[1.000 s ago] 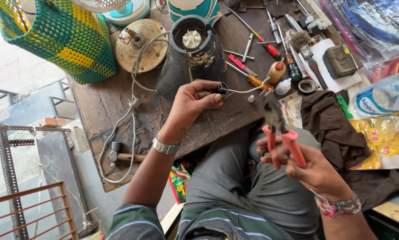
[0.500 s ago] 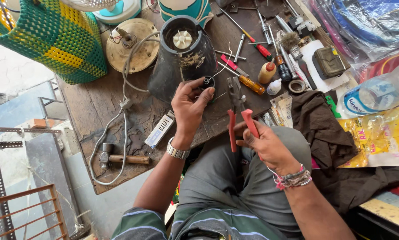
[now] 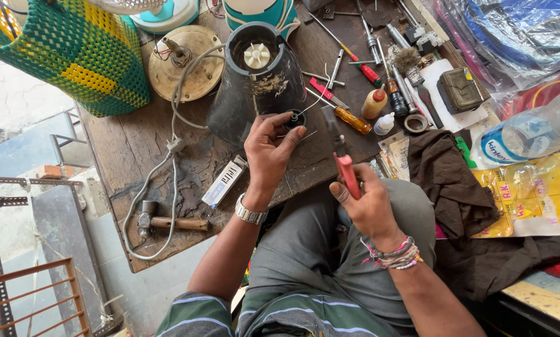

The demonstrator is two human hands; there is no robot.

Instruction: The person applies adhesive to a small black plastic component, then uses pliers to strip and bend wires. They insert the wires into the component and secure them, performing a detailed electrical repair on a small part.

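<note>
My left hand (image 3: 268, 150) pinches a small black round part (image 3: 294, 118) with thin white wires, right beside the dark mixer base (image 3: 255, 81) standing on the worn wooden table (image 3: 136, 150). My right hand (image 3: 368, 206) grips red-handled pliers (image 3: 341, 153), their closed jaws pointing up toward that black part, a few centimetres to its right. A white power cord (image 3: 167, 156) runs from the mixer base across the table.
A hammer (image 3: 170, 222) and a small white box (image 3: 224, 183) lie at the table's near left. Screwdrivers (image 3: 345, 115), small bottles (image 3: 374, 103) and several tools crowd the right. A green-yellow woven basket (image 3: 68, 50) stands far left; a dark cloth (image 3: 454, 187) and plastic bags (image 3: 529, 162) lie right.
My right hand has brought the pliers up from my lap toward the black part and squeezed the handles together. My left hand stays on the part near the mixer base.
</note>
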